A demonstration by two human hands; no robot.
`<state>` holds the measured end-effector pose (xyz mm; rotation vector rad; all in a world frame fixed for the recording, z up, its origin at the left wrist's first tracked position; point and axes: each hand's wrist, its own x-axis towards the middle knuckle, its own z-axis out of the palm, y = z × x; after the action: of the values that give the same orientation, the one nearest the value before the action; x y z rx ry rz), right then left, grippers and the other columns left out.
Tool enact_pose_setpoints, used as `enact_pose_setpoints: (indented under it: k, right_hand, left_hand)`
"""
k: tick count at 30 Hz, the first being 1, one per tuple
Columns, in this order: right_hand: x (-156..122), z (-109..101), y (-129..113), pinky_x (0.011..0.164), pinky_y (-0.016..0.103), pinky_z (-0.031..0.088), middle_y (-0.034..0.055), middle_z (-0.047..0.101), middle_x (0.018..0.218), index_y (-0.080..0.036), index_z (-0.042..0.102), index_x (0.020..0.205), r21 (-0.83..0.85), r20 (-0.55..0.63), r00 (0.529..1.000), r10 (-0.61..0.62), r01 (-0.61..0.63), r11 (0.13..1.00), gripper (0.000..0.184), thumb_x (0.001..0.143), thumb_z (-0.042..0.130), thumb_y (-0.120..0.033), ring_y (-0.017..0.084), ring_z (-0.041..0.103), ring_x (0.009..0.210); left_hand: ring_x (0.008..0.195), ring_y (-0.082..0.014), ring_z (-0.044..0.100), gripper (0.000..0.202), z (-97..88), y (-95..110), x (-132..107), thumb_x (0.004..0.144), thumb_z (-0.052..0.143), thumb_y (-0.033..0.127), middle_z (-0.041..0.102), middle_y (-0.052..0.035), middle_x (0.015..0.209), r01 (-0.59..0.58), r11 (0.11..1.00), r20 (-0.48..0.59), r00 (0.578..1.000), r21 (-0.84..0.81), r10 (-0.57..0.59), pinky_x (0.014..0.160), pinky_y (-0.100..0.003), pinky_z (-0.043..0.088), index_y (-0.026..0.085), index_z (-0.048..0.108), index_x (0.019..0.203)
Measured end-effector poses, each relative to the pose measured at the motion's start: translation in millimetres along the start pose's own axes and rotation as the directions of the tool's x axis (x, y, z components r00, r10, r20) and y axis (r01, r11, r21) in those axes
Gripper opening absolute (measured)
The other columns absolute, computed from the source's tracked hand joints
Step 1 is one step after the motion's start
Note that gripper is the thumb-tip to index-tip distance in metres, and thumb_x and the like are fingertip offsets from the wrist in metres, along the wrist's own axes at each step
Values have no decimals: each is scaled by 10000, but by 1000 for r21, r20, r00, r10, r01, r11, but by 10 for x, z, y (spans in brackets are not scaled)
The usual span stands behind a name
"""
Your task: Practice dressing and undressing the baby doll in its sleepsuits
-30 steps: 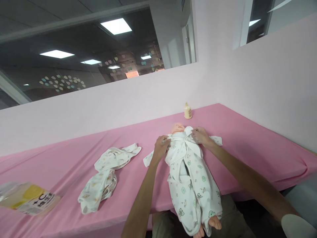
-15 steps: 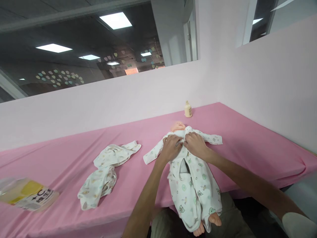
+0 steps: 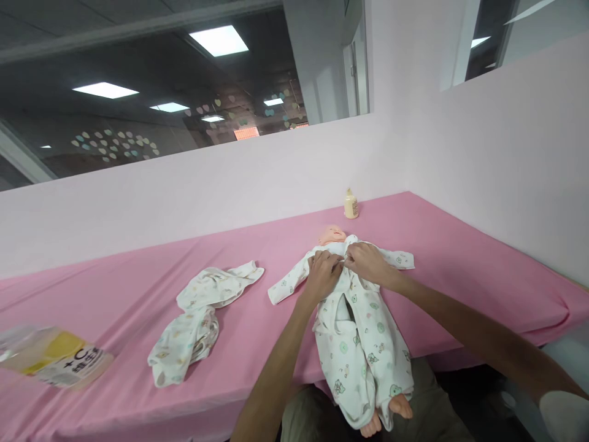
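Observation:
A baby doll [image 3: 332,234] lies on its back, its head towards the wall and its feet over the table's near edge. It wears a white printed romper [image 3: 343,362] with sleeves spread to both sides. Below the chest the front gapes, showing a pale patch beneath. At the doll's chest, my left hand [image 3: 324,273] pinches the romper's left front edge. My right hand [image 3: 365,263] grips the opposite edge, its fingertips close to those of the left. The small bit of cloth between the fingertips is mostly hidden.
A crumpled printed baby garment [image 3: 197,319] lies left of the doll on the pink-covered table [image 3: 248,362]. A clear bottle with a yellow label [image 3: 59,359] lies at far left. A small cream pump bottle [image 3: 351,204] stands by the wall [image 3: 276,178].
My fingertips have drawn slightly closer together at the romper's chest, the right hand turning a little inward. The view has shifted slightly; the doll and other objects stay in place.

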<state>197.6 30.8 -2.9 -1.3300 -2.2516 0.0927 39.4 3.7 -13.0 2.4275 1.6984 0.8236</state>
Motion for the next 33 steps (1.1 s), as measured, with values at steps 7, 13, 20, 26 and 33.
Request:
enact_pose_setpoints:
  k: [7, 13, 20, 26, 33]
  right_hand:
    - [-57, -47, 180, 579, 233, 381, -13, 597, 723, -170, 599, 733, 744, 195, 979, 56, -185, 642, 154, 783, 509, -285, 117, 513, 643]
    - [-137, 25, 105, 635, 255, 385, 7, 638, 765, -177, 601, 747, 570, 25, 1000, 12, -24, 822, 158, 817, 475, -242, 138, 540, 702]
    - [-185, -76, 489, 584, 255, 356, -5, 589, 669, -194, 550, 668, 467, -112, 931, 347, -259, 845, 141, 761, 467, -258, 144, 515, 644]
    - [-342, -180, 1350, 539, 269, 342, 12, 550, 656, -195, 495, 631, 375, -32, 724, 689, -630, 680, 128, 738, 471, -260, 147, 477, 594]
    - [-157, -33, 1046, 843, 368, 443, 164, 597, 1154, -149, 566, 1023, 122, -214, 877, 430, -412, 903, 261, 822, 470, -285, 257, 586, 994]
  left_hand:
    - [988, -217, 500, 212, -44, -30, -27, 936, 429, 294, 613, -40, 945, -68, 962, -62, 997, -265, 54, 949, -395, 356, 230, 631, 937]
    - [1000, -213, 515, 252, -42, -86, -48, 940, 439, 375, 622, -50, 959, -85, 921, -41, 996, -379, 75, 966, -369, 378, 217, 634, 912]
    - [1074, -213, 531, 256, -367, -463, -166, 912, 441, 404, 628, -59, 1097, 137, 911, -143, 968, -388, -207, 971, -352, 393, 215, 596, 987]
    - [1010, -221, 576, 170, -644, -1306, -359, 812, 441, 221, 671, -63, 1002, 470, 818, -240, 797, -332, -555, 957, -360, 401, 184, 601, 855]
    - [1016, -195, 599, 255, -525, -1385, -382, 786, 490, 257, 662, -81, 1125, 468, 678, -123, 765, -567, -632, 892, -322, 461, 166, 635, 976]
